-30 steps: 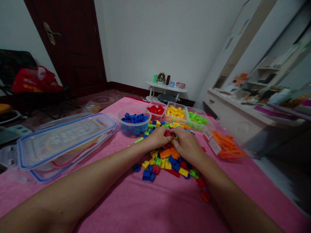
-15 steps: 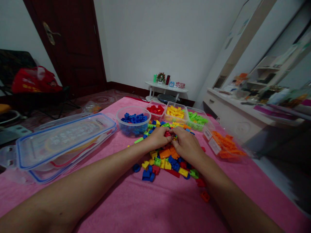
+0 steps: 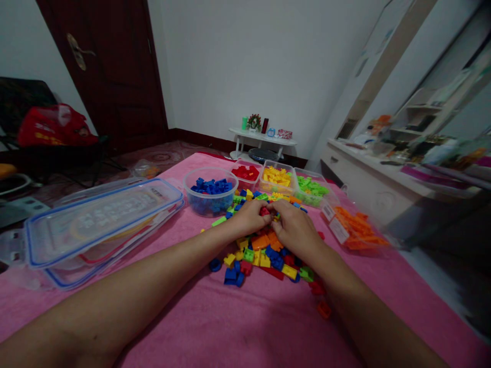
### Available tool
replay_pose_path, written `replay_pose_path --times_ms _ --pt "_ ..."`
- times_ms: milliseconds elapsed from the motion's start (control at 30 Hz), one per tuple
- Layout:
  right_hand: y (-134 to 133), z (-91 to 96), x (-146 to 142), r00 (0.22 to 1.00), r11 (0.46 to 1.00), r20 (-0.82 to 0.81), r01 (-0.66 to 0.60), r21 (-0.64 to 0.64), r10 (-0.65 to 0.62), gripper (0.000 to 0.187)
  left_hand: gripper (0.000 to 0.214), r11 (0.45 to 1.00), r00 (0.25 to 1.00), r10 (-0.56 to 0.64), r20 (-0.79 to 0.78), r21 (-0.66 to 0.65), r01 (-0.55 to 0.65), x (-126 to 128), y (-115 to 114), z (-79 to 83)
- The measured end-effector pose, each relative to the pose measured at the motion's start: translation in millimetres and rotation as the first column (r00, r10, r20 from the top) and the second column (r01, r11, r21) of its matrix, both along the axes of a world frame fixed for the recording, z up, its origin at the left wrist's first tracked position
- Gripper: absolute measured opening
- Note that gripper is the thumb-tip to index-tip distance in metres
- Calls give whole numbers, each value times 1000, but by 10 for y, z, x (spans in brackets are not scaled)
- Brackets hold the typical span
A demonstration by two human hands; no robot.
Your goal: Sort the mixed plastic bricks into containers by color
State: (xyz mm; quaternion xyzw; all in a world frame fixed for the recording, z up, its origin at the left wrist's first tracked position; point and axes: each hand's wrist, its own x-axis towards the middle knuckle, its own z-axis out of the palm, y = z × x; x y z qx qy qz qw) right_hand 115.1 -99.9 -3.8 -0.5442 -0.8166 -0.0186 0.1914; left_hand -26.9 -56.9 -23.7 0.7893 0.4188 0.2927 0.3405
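Observation:
A heap of small plastic bricks in blue, yellow, orange, red and green lies on the pink cloth. Over its far side my left hand and my right hand meet, fingers curled. Together they pinch a small red brick and some other pieces that the fingers hide. Behind the heap stand a round tub of blue bricks, a tub of red bricks, a tub of yellow bricks and a tub of green bricks. An orange-brick tub sits to the right.
Stacked clear lids with blue rims lie at the left on the cloth. Loose red bricks lie by my right forearm. A white dresser runs along the right, a low white table stands by the far wall, and a dark door is at the back left.

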Motion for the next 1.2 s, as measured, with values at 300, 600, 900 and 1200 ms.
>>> replay_pose_path --times_ms 300,600,900,1200 --pt "15 -1 3 1000 1000 -3 1 -12 -1 33 17 998 1000 -12 -18 67 13 -5 35 -12" --pt "8 -3 4 1000 1000 7 6 -4 -6 33 19 1000 1000 -5 0 24 5 2 11 -3" --pt "6 10 9 1000 1000 -10 -10 -2 10 31 17 995 997 -24 69 -97 31 -8 -13 15" --pt "32 41 53 999 999 -23 -45 -15 45 32 20 935 968 -95 233 -312 167 -41 40 22"
